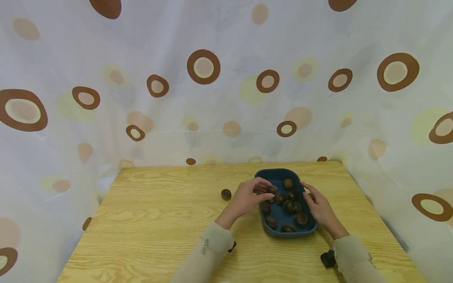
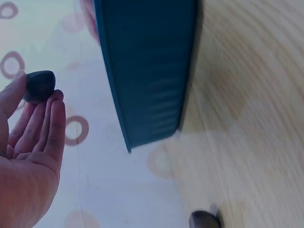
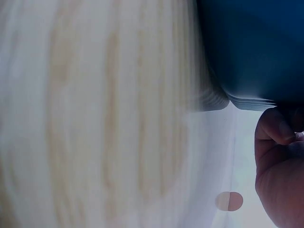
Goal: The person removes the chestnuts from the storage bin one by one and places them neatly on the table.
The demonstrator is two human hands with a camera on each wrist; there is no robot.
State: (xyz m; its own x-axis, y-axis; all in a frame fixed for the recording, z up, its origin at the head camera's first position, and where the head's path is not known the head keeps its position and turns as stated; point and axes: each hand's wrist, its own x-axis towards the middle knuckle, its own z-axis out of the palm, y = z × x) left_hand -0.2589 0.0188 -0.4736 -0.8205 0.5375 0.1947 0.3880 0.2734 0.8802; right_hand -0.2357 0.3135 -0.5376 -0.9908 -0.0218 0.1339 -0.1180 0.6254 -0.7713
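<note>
Over the left side of a blue rectangular box (image 1: 290,234), my left hand (image 1: 247,197) pinches a dark brown chestnut (image 2: 40,86) between thumb and fingertips. The left wrist view shows this chestnut raised beside the box's outer wall (image 2: 147,71). Several more chestnuts (image 1: 301,219) lie inside on the box floor. My right hand (image 1: 321,208) holds the right side of the box, thumb and fingers at its rim. In the right wrist view the right hand (image 3: 280,161) shows curled fingers against the box, with some of them cut off by the frame edge.
A single chestnut (image 1: 226,194) lies on the wooden table (image 1: 159,212), left of the box. A patterned white curtain (image 1: 219,98) surrounds the table at the back and sides. Near the right sleeve is a small black object (image 1: 328,259).
</note>
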